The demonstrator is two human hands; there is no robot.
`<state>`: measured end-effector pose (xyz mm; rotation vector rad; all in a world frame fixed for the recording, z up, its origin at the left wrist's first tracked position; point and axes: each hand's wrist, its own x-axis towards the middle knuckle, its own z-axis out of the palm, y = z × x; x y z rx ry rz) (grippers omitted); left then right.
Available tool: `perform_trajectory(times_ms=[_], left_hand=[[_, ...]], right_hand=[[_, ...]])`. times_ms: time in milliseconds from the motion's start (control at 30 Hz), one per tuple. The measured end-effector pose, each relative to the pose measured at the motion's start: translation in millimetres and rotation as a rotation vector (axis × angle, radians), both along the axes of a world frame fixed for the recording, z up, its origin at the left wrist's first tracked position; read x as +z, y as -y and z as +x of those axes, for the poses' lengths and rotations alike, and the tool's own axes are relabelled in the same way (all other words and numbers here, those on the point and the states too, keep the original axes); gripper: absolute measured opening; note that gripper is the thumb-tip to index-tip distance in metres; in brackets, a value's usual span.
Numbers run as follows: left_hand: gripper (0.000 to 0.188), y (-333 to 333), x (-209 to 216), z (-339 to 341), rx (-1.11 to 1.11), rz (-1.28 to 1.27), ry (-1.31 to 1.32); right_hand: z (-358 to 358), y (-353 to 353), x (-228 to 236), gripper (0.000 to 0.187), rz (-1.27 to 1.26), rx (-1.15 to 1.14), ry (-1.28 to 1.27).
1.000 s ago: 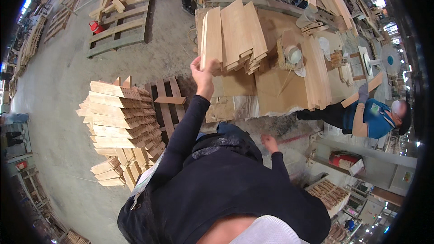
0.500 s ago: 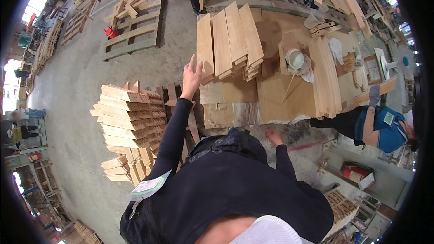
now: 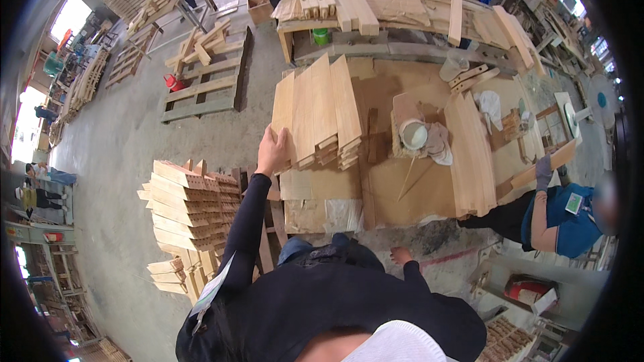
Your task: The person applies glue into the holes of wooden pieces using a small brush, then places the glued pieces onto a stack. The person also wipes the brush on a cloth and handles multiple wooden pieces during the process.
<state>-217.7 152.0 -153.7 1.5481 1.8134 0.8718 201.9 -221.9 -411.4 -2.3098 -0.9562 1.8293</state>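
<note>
My left hand [image 3: 270,151] touches the near left corner of a stack of pale wooden boards [image 3: 314,110]. Its fingers lie stretched along the outer board's side, and the thumb is apart from them. The boards lie side by side in layers, their slanted ends uneven, on a cardboard-covered table [image 3: 322,191]. Low beside my body, off the table's near edge, hangs my right hand [image 3: 400,255]. It looks loosely open, and nothing shows in it.
Beside my left arm stands a pile of drilled wooden pieces [image 3: 194,201]. A white pot [image 3: 414,135], a rag [image 3: 438,146] and long boards [image 3: 469,161] occupy the table's right half. A gloved co-worker [image 3: 560,218] holds a board at right. A slatted pallet [image 3: 208,87] lies far left.
The view has shifted, so the table and boards sit lower and further left. My left hand has closed in on the stack's near left corner. My right hand still hangs low.
</note>
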Motion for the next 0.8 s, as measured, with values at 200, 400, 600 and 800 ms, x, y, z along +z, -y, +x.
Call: perform_trajectory(times_ms=[200, 400, 600, 800], left_hand=[[0.060, 10, 6, 4, 0.044, -0.048, -0.152], [0.061, 7, 16, 8, 0.046, -0.064, -0.174], [0.060, 8, 10, 12, 0.100, -0.047, -0.200], [0.060, 9, 11, 6, 0.046, -0.068, -0.114]], right_hand=[[38, -22, 11, 0.030, 0.336, -0.185, 0.058], [1, -49, 71, 0.031, 0.355, -0.398, 0.073], [-26, -2, 73, 0.036, 0.214, -0.248, 0.219], [-56, 43, 135, 0.042, 0.120, -0.272, 0.327]])
